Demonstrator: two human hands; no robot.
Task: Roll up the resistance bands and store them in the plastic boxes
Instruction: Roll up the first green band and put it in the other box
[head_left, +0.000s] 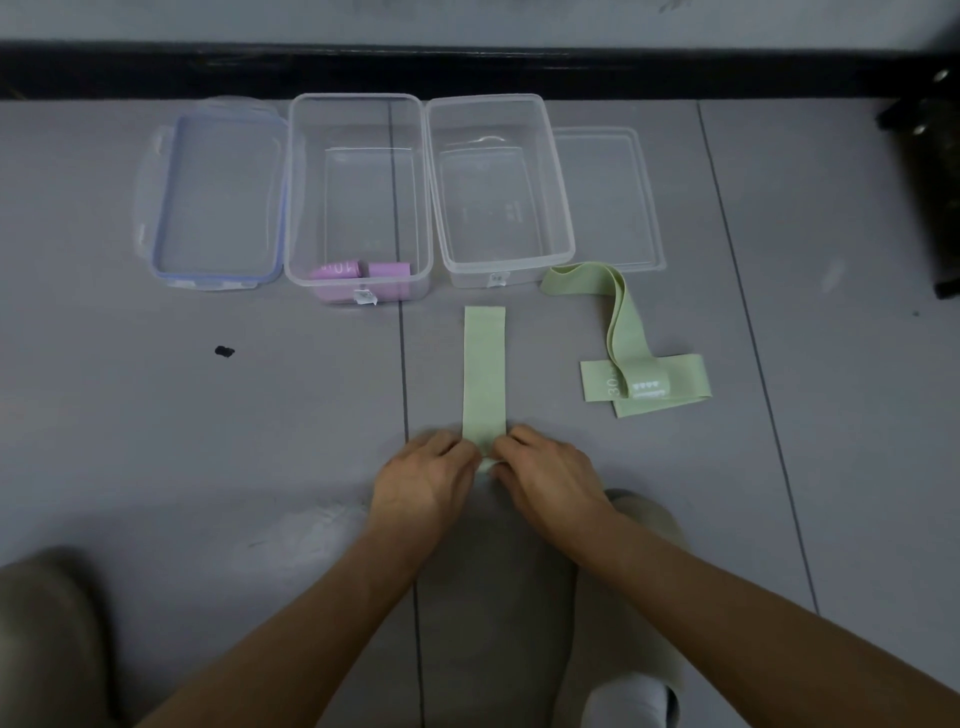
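A person's left hand (423, 480) and right hand (550, 475) meet at lower centre of the frame, and each grip pinches the near end of a flat green band (484, 364) between curled fingertips and thumb. That end looks slightly turned up, though the fingers hide most of it. The band lies straight on the grey floor (208, 415), and its far edge stops just short of the right clear box (467, 273). Bare floor spreads wide to the left of the band, marked only by a small black spot (224, 352). To the right, near but apart from the band, lie loose green bands (644, 387), one looping up to touch the box's near right corner. The left clear box (301, 197) stands side by side with the right one at upper centre and holds purple rolled bands (388, 270) against its near wall. A blue-rimmed lid (218, 192) lies flat at its left and a clear lid (608, 197) lies right of the other box. A black skirting strip (467, 73) runs behind them across the top.
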